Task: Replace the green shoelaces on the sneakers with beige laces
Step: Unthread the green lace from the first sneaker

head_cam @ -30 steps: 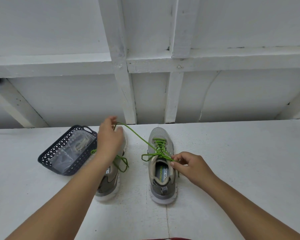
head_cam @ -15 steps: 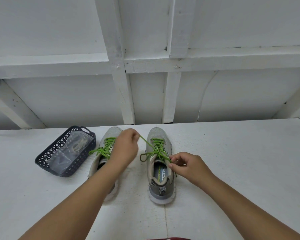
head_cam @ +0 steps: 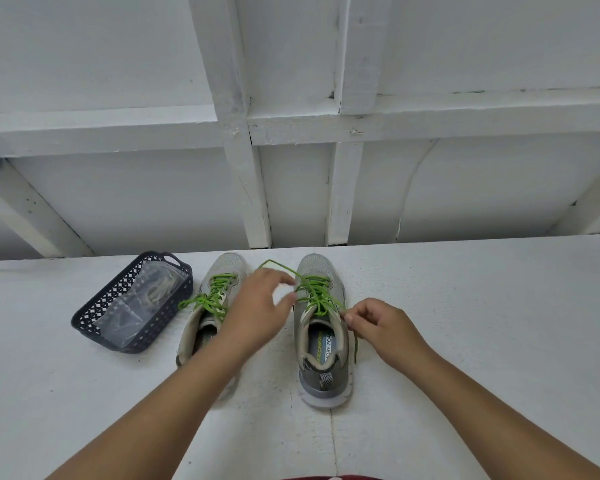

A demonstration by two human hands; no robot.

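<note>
One big white table [head_cam: 465,341] takes up the lower half of the shot, with a white framed wall [head_cam: 291,185] behind it. On the table there are two grey sneakers side by side, toes pointing at the wall: the left sneaker [head_cam: 201,327] is partly covered by the person's forearm, and the right sneaker [head_cam: 321,355] is fully in view, insole showing. Just left of the left sneaker sits one dark basket [head_cam: 97,317], tilted a bit, with one clear plastic bag [head_cam: 142,303] inside it, and the beige laces [head_cam: 158,289] look bundled up in that bag, though I can't count them through the plastic. Two hands are in frame. The left hand [head_cam: 257,306] hovers between the sneakers with the fingers spread and a bit blurry, so it isn't gripping anything as far as I can see, although a loop of the green lace [head_cam: 317,292] on the right sneaker arcs right over its fingertips. The right hand [head_cam: 378,323] has its fingers curled in, pinching that same lace next to the top eyelets, and a strand hangs down the sneaker's outer side. The other green lace [head_cam: 212,296] is on the left sneaker, its loose ends trailing toward the basket.
</note>
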